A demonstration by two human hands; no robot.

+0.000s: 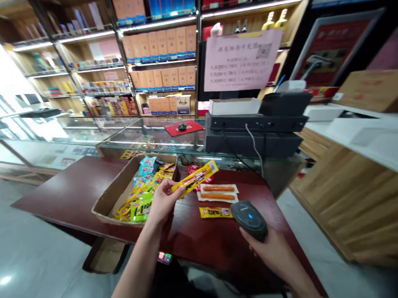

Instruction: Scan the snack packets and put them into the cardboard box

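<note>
My left hand (pixel 165 200) pinches one end of a long yellow snack packet (pixel 198 176), raised over the table beside a cardboard box (pixel 103 206). Yellow, green and blue snack packets (pixel 143 201) fill much of that box. In my right hand (pixel 269 247) is a dark handheld barcode scanner (pixel 250 218) with a lit blue spot on top. Left of the scanner lies another yellow packet (pixel 215 212), its right end close to the scanner's head. Behind it are two sausages in clear wrappers (pixel 218 193). A red packet (pixel 194 168) is partly covered by the held one.
The dark red table (pixel 193 238) meets a glass display counter (pixel 118 137). On the counter stand a dark cash-register unit (pixel 251 135) with cables and a mouse (pixel 182 126) on a red mat. A stool (pixel 106 255) sits below the table's left front edge.
</note>
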